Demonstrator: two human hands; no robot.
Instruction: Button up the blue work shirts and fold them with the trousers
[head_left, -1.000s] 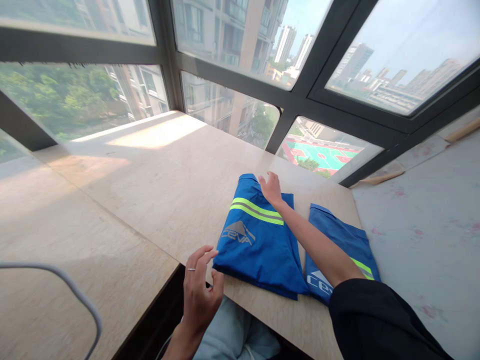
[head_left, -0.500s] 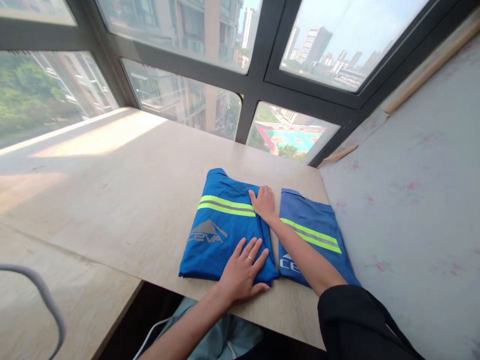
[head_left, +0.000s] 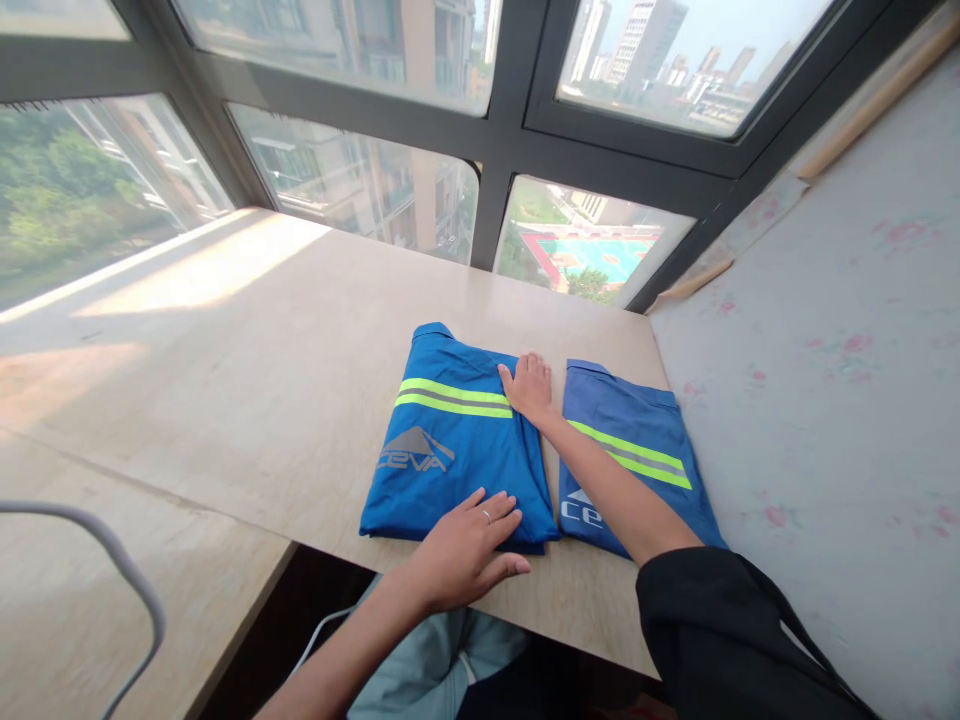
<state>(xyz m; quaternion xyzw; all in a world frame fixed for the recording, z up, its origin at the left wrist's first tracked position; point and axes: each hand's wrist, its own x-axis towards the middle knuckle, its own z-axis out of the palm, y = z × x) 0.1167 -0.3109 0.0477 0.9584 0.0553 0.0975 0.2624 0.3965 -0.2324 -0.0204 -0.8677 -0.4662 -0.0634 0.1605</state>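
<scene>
In front of me lies a folded blue work jacket (head_left: 457,460) with a yellow-green and grey reflective stripe and a grey CEVA logo. My left hand (head_left: 474,545) is over its near edge, fingers stretched out and thumb apart, gripping nothing. At the jacket's far right edge my right hand (head_left: 528,386) lies flat, fingers extended, touching the fabric. A second folded blue jacket (head_left: 626,415), slightly paler, lies to the right with the same kind of stripe. My right forearm crosses over it and hides part of its logo.
Both jackets lie on a pale countertop (head_left: 247,400) below dark-framed windows (head_left: 499,210). A flowered wall (head_left: 817,390) borders the right side. A grey cable (head_left: 131,575) curves at the lower left, near a dark gap in the counter's front edge.
My left hand has slid toward me and slightly left, to the jacket's near edge. My right hand stays at the far right edge. The view has shifted slightly.
</scene>
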